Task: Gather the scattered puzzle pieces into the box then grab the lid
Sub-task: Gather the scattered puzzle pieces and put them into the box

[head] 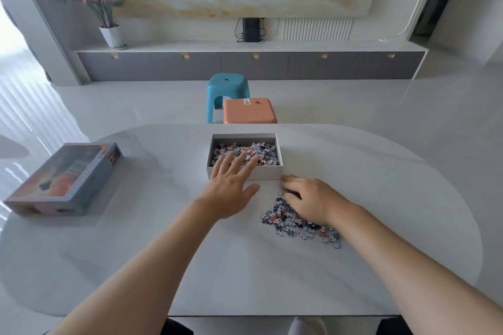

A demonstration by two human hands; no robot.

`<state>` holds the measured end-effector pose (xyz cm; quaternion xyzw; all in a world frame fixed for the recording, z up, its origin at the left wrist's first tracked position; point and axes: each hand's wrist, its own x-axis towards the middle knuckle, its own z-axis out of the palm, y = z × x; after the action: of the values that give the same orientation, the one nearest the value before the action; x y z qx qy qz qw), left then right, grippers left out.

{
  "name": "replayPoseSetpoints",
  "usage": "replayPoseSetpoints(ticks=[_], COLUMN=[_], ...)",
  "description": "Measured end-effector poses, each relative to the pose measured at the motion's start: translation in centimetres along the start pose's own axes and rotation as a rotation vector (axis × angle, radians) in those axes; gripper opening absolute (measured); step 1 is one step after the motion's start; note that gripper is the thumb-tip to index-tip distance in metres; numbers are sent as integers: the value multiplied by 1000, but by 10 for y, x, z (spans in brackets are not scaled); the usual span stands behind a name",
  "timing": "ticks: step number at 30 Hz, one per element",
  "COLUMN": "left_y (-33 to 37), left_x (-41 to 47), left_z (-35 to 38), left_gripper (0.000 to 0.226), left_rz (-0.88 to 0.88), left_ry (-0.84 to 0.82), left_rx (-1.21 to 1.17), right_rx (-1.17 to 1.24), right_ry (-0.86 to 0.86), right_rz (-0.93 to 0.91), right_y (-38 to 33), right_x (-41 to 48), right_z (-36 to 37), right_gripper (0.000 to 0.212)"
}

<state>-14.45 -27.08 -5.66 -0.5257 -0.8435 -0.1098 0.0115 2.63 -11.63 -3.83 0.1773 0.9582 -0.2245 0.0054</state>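
Lid (64, 181) far left; stools (249, 111) behind box (280, 156).

One view only: a wide-angle camera worn on the person's head, looking forward and down. It sits above the near edge of the bench (353, 266), close enough that both forearms enter from the bottom corners and run toward the frame centre. The open box (245, 174) lies just above centre, with the left hand (231, 185) and the right hand (310, 198) directly below it. The lid (65, 182) falls at the left margin. The upper half faces across the room: two stools (239, 106) beyond the far bench edge, then a low cabinet (250, 65) along the wall. Straight lines bow toward the frame edges. No second view exists, so no overlap applies.
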Motion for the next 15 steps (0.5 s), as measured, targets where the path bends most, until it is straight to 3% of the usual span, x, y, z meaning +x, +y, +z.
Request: replayPoseSetpoints(ticks=[2, 5, 9, 11, 13, 15], left_y=[1, 11, 47, 61, 64, 58], left_x=[5, 3, -12, -17, -23, -28], left_z=[-2, -5, -5, 1, 13, 21], left_gripper=[63, 63, 60, 74, 96, 106], left_rz=[-1, 47, 271, 326, 286, 235], left_ry=[-12, 61, 245, 129, -51, -122], left_rx=[-30, -56, -141, -198, -187, -144], right_rx=[60, -45, -174, -134, -50, -29], right_ry=[99, 304, 94, 79, 138, 173], right_rz=[-15, 85, 265, 238, 173, 115], right_y=[3, 13, 21, 14, -1, -15], right_x=[-9, -19, -31, -32, -28, -23], right_z=[2, -1, 10, 21, 30, 37], right_gripper=[36, 38, 66, 66, 60, 55])
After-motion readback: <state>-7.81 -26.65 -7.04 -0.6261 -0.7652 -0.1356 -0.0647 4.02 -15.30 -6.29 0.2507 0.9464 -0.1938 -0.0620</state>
